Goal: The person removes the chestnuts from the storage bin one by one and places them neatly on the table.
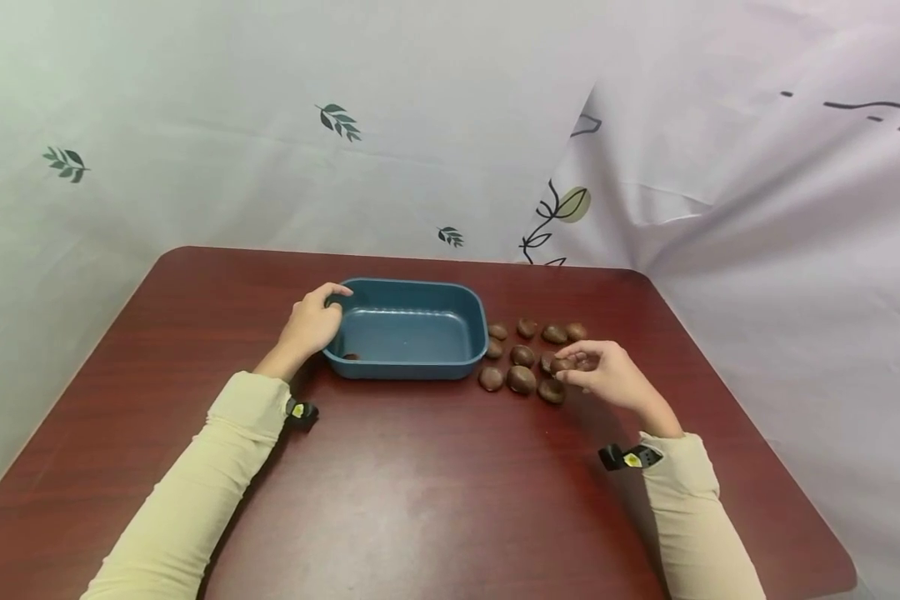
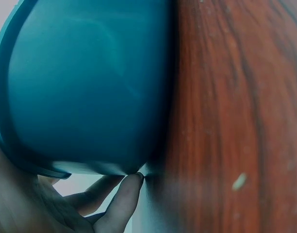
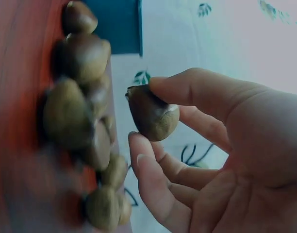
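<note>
Between the thumb and fingers of my right hand (image 1: 607,375) a brown chestnut (image 3: 153,114) is pinched, held just above the table among the other chestnuts. Those loose chestnuts (image 1: 522,379) lie in a group right of a blue plastic basin (image 1: 405,371). My left hand (image 1: 311,325) grips the basin's left rim, and its fingertips (image 2: 134,182) touch the outer wall in the left wrist view. Inside the basin, near its front left corner, one chestnut (image 1: 352,357) shows, partly hidden by the front wall.
Everything stands on a dark red wood-grain table (image 1: 435,483) with rounded corners. A pale cloth (image 1: 420,125) printed with leaves hangs behind it and along the right side. The nearest chestnuts lie close against the basin's right wall.
</note>
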`<act>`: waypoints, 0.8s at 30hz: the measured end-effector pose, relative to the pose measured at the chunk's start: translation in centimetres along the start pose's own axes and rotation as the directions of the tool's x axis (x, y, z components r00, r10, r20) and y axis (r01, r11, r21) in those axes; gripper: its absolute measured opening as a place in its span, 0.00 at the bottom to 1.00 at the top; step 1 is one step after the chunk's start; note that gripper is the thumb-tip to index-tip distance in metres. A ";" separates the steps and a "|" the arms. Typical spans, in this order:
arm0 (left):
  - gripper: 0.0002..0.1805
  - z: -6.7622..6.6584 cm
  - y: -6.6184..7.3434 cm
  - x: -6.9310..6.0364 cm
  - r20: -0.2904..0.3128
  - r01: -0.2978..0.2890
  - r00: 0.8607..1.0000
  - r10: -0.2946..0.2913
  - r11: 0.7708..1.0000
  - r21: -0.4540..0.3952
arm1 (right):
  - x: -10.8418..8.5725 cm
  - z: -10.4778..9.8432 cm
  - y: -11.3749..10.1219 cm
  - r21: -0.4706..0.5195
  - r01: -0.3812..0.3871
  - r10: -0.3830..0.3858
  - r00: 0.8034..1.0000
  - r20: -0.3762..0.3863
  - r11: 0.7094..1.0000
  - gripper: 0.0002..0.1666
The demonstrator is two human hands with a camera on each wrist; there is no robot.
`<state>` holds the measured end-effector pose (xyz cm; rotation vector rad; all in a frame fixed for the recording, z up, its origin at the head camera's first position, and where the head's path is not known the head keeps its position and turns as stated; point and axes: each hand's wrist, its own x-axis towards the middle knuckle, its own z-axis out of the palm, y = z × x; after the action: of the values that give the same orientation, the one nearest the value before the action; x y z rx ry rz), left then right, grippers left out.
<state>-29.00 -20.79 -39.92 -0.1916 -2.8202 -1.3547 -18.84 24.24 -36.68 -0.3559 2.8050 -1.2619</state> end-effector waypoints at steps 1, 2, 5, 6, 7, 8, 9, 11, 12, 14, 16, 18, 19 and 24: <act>0.26 0.0 0.0 0.0 0.000 -0.001 1.000 0.001 1.000 0.000 | -0.3 -0.1 0.3 -0.008 -0.011 0.011 1.000 0.000 1.000 0.14; 0.26 0.0 -0.1 0.0 -0.001 -0.001 1.000 0.001 1.000 0.000 | -0.5 -0.3 0.6 -0.019 -0.019 0.019 1.000 0.002 1.000 0.14; 0.26 -0.1 -0.1 0.0 -0.001 -0.001 1.000 0.001 1.000 -0.006 | -1.0 -0.7 1.1 -0.038 -0.045 0.045 0.999 0.007 0.998 0.14; 0.26 0.0 -0.1 0.0 0.002 -0.001 1.000 0.001 1.000 -0.008 | -1.2 -0.9 1.3 -0.041 -0.051 0.051 0.999 0.014 0.998 0.14; 0.26 0.0 0.0 0.0 0.005 0.000 1.000 0.000 1.000 -0.011 | -1.4 -1.0 1.5 -0.043 -0.059 0.060 0.998 0.023 0.997 0.14; 0.26 0.0 0.0 0.1 0.005 0.000 1.000 0.000 1.000 -0.010 | -1.6 -1.1 1.7 -0.042 -0.066 0.068 0.997 0.034 0.997 0.14; 0.26 0.1 0.0 0.1 0.007 -0.001 1.000 0.001 1.000 -0.010 | -1.8 -1.1 1.9 -0.042 -0.078 0.080 0.996 0.043 0.996 0.14; 0.26 0.0 0.0 0.0 0.007 0.001 1.000 0.000 1.000 -0.006 | -1.9 -1.1 2.1 -0.044 -0.093 0.096 0.993 0.064 0.995 0.13; 0.26 0.0 0.0 0.0 0.006 0.001 1.000 -0.001 1.000 -0.005 | -1.9 -1.1 2.3 -0.049 -0.100 0.104 0.992 0.070 0.994 0.13; 0.26 0.0 0.1 0.0 0.003 0.004 1.000 -0.004 1.000 -0.002 | -2.0 -1.1 2.6 -0.061 -0.113 0.118 0.990 0.074 0.992 0.12; 0.26 0.0 0.0 -0.1 0.001 0.008 1.000 -0.008 1.000 0.000 | -2.0 -1.0 2.8 -0.079 -0.122 0.128 0.989 0.075 0.989 0.11; 0.26 0.0 -0.1 -0.1 -0.002 0.010 1.000 -0.010 1.000 0.002 | -2.0 -0.9 3.0 -0.091 -0.123 0.130 0.989 0.074 0.988 0.10; 0.26 0.0 -0.1 -0.1 -0.002 0.008 1.000 -0.008 1.000 0.001 | -2.1 -0.9 3.1 -0.095 -0.125 0.132 0.989 0.072 0.988 0.10; 0.26 0.1 -0.1 -0.1 0.000 -0.010 1.000 0.010 1.000 -0.003 | -2.2 -1.1 3.1 -0.130 -0.115 0.123 0.991 0.058 0.985 0.12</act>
<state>-28.88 -20.83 -40.08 -0.2051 -2.8129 -1.3575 -17.39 27.49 -38.37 -0.2265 2.8105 -1.0328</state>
